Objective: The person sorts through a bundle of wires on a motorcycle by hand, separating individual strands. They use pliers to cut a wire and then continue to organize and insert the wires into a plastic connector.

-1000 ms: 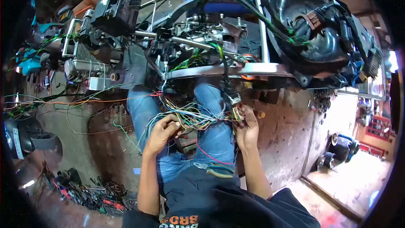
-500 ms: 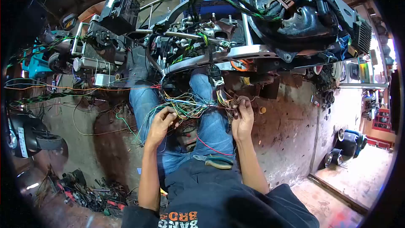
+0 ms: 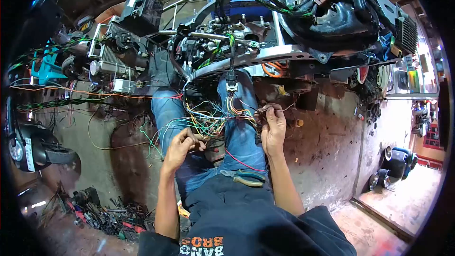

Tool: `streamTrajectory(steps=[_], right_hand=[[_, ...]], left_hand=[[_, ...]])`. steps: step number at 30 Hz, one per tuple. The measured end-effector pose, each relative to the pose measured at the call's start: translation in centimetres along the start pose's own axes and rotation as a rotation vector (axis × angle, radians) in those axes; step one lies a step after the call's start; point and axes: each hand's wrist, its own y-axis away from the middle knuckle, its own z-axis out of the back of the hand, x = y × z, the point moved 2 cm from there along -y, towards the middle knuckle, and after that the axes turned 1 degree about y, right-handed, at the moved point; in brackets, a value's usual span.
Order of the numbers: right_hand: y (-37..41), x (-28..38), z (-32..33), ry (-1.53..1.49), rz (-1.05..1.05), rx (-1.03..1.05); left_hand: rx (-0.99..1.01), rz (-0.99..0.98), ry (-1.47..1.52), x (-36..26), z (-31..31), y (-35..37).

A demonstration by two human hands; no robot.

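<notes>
A loose bundle of multicoloured wires (image 3: 208, 122) hangs over my jean-clad knees. My left hand (image 3: 178, 150) is closed at the near left side of the bundle, fingers pinched; what lies between them is too small to make out. On the right, my right hand (image 3: 273, 132) pinches a thin dark wire whose end sticks out past the fingertips. A black and white connector (image 3: 232, 86) hangs above the knees, its yellow, white and brown wires running down towards my right hand. Pliers (image 3: 249, 180) with dark and tan handles rest on my lap, close to a pink-red wire (image 3: 241, 161).
A motorcycle frame (image 3: 265, 54) with exposed engine parts stands ahead of me. A black battery (image 3: 141, 10) and a radiator (image 3: 118, 42) are at upper left. Tools and scraps (image 3: 106, 215) lie at lower left on the floor. An orange wire (image 3: 95, 93) stretches leftward.
My left hand has come slightly down towards my body. The wires between my hands have spread, and the connector has shifted left. My right hand stays nearly in place.
</notes>
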Motion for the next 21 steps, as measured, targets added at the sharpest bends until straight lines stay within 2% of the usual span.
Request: streamTrajectory(steps=[10,14,15,19,21], right_hand=[[-0.2,-0.2,-0.7,0.160,0.003,0.044],[0.1,0.7,-1.4,0.218,0.020,0.164],[0.2,0.8,-1.4,0.178,-0.046,0.137],[0.4,1.6,-1.6,0.347,-0.091,0.227],[0.2,1.7,-1.8,0.440,-0.036,0.277]], left_hand=[[0.049,-0.096,0.065,1.9,-0.2,0.7],[0.034,-0.088,0.097,1.7,-0.4,1.1],[-0.002,-0.087,0.107,1.4,-0.8,1.2],[-0.008,-0.107,0.116,1.3,-0.7,1.0],[-0.007,-0.106,0.113,1.3,-0.6,0.9]])
